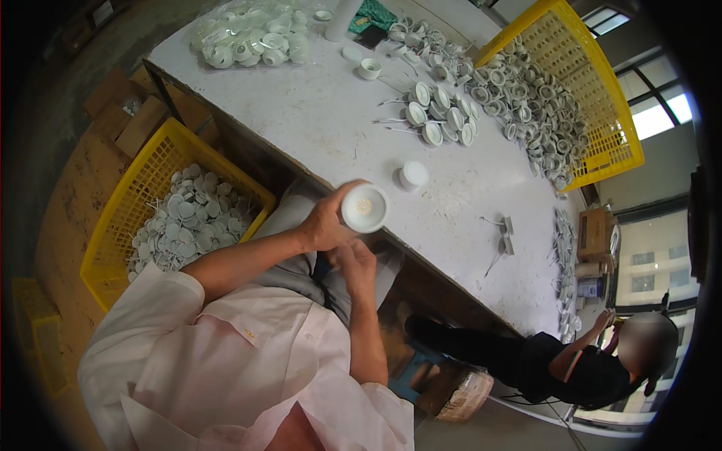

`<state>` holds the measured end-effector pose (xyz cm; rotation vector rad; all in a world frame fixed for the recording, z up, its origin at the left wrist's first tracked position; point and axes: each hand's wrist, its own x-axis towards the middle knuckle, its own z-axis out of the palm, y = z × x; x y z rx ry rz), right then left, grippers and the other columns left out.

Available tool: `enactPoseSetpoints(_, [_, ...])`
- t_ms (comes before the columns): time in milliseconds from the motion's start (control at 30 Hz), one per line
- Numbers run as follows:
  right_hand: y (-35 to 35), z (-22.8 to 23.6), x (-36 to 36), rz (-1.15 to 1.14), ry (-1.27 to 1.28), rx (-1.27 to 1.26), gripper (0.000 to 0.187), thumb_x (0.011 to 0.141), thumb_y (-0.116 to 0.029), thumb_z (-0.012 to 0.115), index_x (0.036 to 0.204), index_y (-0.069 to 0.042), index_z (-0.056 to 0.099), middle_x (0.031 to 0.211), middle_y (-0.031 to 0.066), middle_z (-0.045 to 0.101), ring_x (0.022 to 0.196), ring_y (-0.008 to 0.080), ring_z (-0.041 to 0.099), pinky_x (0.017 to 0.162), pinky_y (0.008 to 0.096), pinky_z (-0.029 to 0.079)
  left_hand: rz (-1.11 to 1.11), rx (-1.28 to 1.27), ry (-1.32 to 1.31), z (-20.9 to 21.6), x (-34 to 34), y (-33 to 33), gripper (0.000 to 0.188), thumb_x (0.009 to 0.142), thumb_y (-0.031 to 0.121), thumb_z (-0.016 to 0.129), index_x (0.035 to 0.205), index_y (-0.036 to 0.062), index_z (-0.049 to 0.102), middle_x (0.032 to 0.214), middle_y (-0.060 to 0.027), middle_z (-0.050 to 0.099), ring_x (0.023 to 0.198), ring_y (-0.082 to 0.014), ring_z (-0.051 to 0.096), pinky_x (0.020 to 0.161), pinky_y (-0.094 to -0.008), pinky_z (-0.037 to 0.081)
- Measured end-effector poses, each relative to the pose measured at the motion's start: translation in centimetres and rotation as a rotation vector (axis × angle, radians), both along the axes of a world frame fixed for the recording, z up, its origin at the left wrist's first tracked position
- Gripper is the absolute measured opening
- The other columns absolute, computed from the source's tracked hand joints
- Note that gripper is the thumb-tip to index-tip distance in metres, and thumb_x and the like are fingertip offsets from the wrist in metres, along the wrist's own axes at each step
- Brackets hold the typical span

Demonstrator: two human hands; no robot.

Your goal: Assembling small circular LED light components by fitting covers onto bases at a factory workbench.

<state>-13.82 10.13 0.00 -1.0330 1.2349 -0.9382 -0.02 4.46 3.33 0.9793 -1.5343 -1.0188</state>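
My left hand is closed around a white round lamp housing, held just off the table's near edge. Its dished face is turned up, with a cluster of small yellowish dots at the centre. Right below it, my right hand has its fingers curled together; whatever may be in them is hidden. On the table beyond stands a white cup-shaped piece. Farther back lies a group of round white lamp pieces with wire leads. Two small pieces with wires lie to the right.
A tipped yellow crate spills a heap of ring-shaped parts onto the white table. Another yellow crate, at my left, holds white discs. A clear bag of white cups lies far left. A co-worker sits at right.
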Motion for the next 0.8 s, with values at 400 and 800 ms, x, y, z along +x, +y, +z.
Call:
enactPoseSetpoints(400, [-17.4,-0.6,-8.7,-0.583,0.374,-0.140,0.040,0.081,-0.026,0.070,0.103,0.005,0.057,0.072,0.0040,0.056,0.057,0.0085,0.052,0.048,0.0224,0.043,0.086,0.042,0.068,-1.2,2.1,-3.9,0.075,0.068,0.016,0.080,0.130,0.0032,0.039,0.122,-0.0123,0.054,0.115,-0.0216,0.053,0.096,-0.0335,0.043])
enactPoseSetpoints(800, [-19.1,-1.4,-8.0,-0.691,0.088,-0.089,0.017,0.084,-0.018,0.067,0.089,-0.007,0.055,0.064,-0.0029,0.049,0.052,0.0036,0.042,0.044,0.0170,0.032,0.031,0.135,0.043,-1.8,3.1,-7.3,0.073,0.068,0.013,0.080,0.129,0.0048,0.040,0.121,-0.0116,0.055,0.114,-0.0213,0.053,0.096,-0.0331,0.044])
